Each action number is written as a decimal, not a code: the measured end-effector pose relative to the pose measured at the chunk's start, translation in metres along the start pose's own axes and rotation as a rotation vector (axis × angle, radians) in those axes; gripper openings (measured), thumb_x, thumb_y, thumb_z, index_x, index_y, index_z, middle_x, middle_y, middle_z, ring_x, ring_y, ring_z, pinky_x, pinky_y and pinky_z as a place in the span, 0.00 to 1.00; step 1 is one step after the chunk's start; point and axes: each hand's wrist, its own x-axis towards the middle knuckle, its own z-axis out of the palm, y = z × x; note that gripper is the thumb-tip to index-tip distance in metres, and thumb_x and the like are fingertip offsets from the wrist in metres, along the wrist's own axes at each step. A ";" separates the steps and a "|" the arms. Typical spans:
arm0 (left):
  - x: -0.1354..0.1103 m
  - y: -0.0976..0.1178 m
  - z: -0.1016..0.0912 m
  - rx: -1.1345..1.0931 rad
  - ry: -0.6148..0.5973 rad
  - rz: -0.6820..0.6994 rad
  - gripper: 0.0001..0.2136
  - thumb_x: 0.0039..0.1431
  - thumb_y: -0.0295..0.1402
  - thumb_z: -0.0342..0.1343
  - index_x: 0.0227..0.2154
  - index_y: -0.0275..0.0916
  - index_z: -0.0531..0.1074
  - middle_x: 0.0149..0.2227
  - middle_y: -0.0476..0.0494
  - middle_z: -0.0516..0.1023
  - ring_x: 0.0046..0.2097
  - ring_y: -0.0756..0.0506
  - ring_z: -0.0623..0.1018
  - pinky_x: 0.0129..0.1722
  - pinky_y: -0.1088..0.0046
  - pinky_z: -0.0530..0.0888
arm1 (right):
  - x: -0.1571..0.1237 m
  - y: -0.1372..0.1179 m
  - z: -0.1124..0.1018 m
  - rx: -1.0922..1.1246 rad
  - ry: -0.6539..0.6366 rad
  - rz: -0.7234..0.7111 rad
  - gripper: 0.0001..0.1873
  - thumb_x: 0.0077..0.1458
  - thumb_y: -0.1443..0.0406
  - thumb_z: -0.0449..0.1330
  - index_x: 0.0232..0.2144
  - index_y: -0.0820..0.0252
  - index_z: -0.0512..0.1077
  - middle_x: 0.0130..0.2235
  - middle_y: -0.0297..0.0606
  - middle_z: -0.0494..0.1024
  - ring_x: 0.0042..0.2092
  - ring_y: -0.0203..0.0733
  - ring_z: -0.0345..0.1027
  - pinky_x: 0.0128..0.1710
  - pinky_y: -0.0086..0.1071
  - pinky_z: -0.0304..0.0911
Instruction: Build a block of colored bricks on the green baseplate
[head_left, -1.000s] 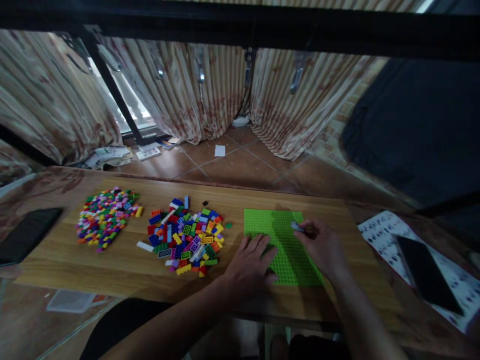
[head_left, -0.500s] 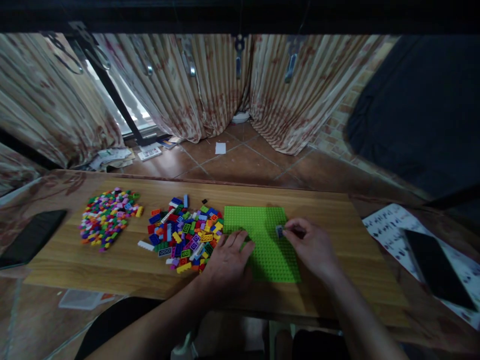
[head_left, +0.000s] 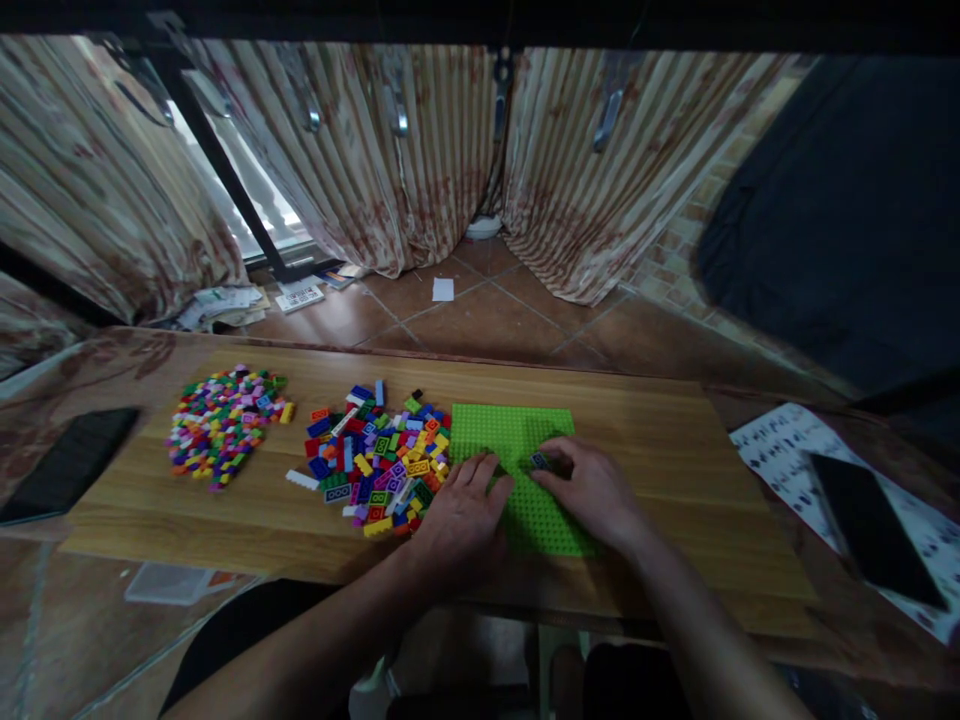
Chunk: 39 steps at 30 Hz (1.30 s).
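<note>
Head view: on a wooden board (head_left: 675,470), the right hand (head_left: 590,487) pinches a small dark brick (head_left: 538,460) between thumb and fingers, over the middle of a bright green studded baseplate (head_left: 551,522); whether they touch is unclear. The left hand (head_left: 463,510) lies open, palm down, across the plate's left edge, just beside a heap of colourful bricks (head_left: 375,465).
</note>
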 end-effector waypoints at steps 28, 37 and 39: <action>0.037 -0.017 -0.010 -0.509 0.229 -0.106 0.15 0.57 0.23 0.51 0.47 0.37 0.71 0.42 0.43 0.79 0.42 0.47 0.79 0.44 0.71 0.75 | 0.015 -0.011 0.015 0.541 -0.006 -0.034 0.08 0.53 0.61 0.59 0.32 0.58 0.74 0.32 0.36 0.79 0.36 0.40 0.72 0.40 0.37 0.67; 0.042 -0.019 -0.003 -0.490 0.222 -0.164 0.07 0.61 0.28 0.51 0.40 0.38 0.72 0.37 0.44 0.79 0.38 0.47 0.78 0.41 0.71 0.75 | 0.012 -0.014 0.016 0.408 0.011 -0.078 0.08 0.52 0.63 0.61 0.36 0.56 0.76 0.38 0.37 0.79 0.38 0.41 0.72 0.42 0.38 0.67; 0.040 -0.015 0.000 -0.422 0.249 -0.195 0.12 0.60 0.30 0.53 0.47 0.37 0.70 0.43 0.41 0.78 0.43 0.45 0.78 0.46 0.66 0.75 | 0.013 -0.013 0.012 0.306 0.058 -0.098 0.07 0.52 0.63 0.60 0.35 0.55 0.76 0.37 0.37 0.79 0.38 0.41 0.72 0.42 0.38 0.66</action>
